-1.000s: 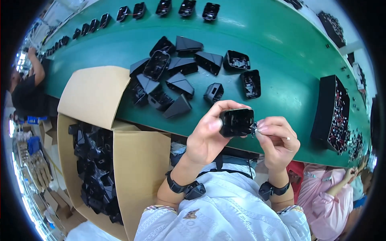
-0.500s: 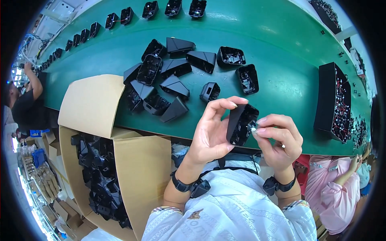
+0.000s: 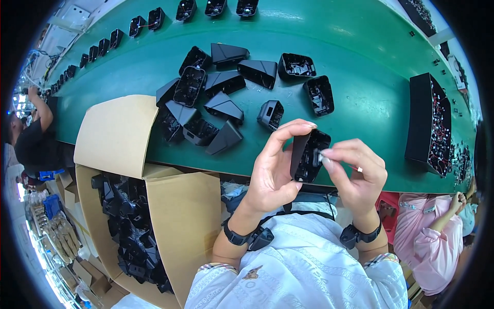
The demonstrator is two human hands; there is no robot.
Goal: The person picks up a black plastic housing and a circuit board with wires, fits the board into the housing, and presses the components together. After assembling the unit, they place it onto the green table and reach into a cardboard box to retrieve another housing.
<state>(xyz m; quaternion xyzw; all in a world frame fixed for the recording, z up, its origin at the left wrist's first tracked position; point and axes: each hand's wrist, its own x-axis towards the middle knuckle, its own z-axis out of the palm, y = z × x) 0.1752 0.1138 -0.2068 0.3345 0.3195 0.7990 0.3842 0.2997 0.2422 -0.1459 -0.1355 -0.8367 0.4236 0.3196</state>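
My left hand [image 3: 268, 175] is closed around a small black plastic housing [image 3: 303, 162], its open side turned up to the right. At the housing's right rim my right hand [image 3: 360, 177] has thumb and forefinger pinched on a small pale part [image 3: 321, 155], whose kind is too small and blurred to tell. A little white connector [image 3: 359, 169] shows between the curled fingers of that hand. Just beyond my hands, another black housing [image 3: 271, 114] lies on the green table [image 3: 370, 108].
Several black housings [image 3: 222, 105] lie heaped past my left hand, and a row of them [image 3: 155, 19] runs along the far side. A cardboard box [image 3: 185, 226] full of black parts stands at left. A black bin [image 3: 419, 123] of wired parts is at right. Other people [image 3: 33, 136] sit both sides.
My right fingertips have shifted slightly left and up, further over the housing's opening, with the small part. The left hand still holds the housing, now a little higher in view.
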